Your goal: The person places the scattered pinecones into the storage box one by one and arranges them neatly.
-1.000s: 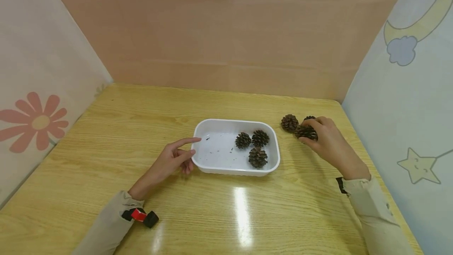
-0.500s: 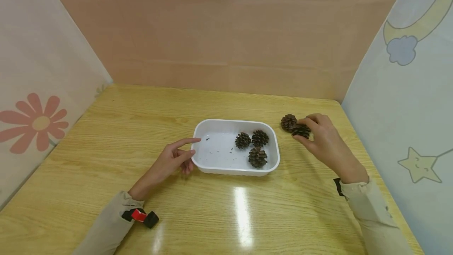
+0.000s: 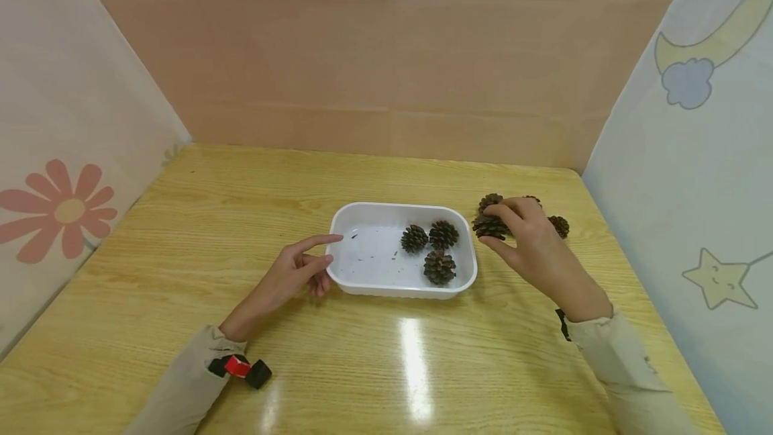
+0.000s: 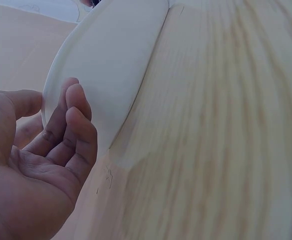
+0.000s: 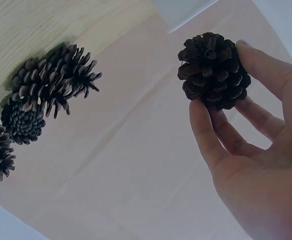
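My right hand [image 3: 531,240] holds a brown pine cone [image 5: 213,72] between thumb and fingertips, raised to the right of a white plastic tray [image 3: 368,280]. Behind that hand, more pine cones [image 3: 559,225] lie on the table, partly hidden by it in the head view; the right wrist view shows them grouped at its left. At the tray's left end is my left hand [image 3: 290,272], its index finger reaching over the rim and its thumb at the edge. The other left fingers [image 4: 81,130] hang loosely bent outside the tray wall. Three pine cones [image 3: 440,268] sit in the tray's right half.
The wood-grain table [image 3: 338,368] is backed by a tan panel [image 3: 386,52]. Printed panels stand at both sides, with a flower [image 3: 69,210] on the left and a star [image 3: 718,278] on the right. Small dark flakes lie on the tray's floor.
My right hand has lifted a pine cone from the group and carried it left toward the tray, uncovering cones behind it. The left hand and the tray stay put.
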Motion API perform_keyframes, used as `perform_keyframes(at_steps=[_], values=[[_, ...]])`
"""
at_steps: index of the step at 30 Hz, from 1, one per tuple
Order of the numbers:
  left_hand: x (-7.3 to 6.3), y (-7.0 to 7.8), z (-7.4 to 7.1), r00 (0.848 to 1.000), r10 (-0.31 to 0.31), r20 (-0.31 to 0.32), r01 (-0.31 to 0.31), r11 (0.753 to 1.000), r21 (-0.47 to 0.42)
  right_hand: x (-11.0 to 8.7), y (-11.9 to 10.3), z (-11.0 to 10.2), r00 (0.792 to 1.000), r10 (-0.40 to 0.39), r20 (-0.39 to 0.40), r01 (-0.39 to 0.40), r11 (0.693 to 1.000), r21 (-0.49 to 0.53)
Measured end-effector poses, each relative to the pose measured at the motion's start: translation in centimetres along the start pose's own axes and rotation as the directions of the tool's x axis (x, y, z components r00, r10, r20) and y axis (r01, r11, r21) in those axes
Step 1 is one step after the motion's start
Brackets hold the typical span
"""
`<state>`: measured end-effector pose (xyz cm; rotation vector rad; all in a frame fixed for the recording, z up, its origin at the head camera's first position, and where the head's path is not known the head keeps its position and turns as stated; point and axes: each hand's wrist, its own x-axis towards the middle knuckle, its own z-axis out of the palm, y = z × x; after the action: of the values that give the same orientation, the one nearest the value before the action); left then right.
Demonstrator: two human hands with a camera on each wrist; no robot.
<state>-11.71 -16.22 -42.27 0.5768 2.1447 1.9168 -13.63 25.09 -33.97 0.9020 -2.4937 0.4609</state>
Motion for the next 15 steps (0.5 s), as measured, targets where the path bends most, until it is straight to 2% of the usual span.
perform_keyframes(at_steps=[7, 15], values=[[0.1, -0.1, -0.1, 1.000, -0.001, -0.001, 0.001, 1.000, -0.008, 0.6, -0.7, 0.9, 0.999, -0.049, 0.009, 0.048, 0.998, 0.035], [0.1, -0.1, -0.1, 1.000, -0.007, -0.005, 0.007, 1.000, -0.020, 1.5, -1.7, 1.8, 0.997, -0.066, 0.031, 0.064, 0.997, 0.053]])
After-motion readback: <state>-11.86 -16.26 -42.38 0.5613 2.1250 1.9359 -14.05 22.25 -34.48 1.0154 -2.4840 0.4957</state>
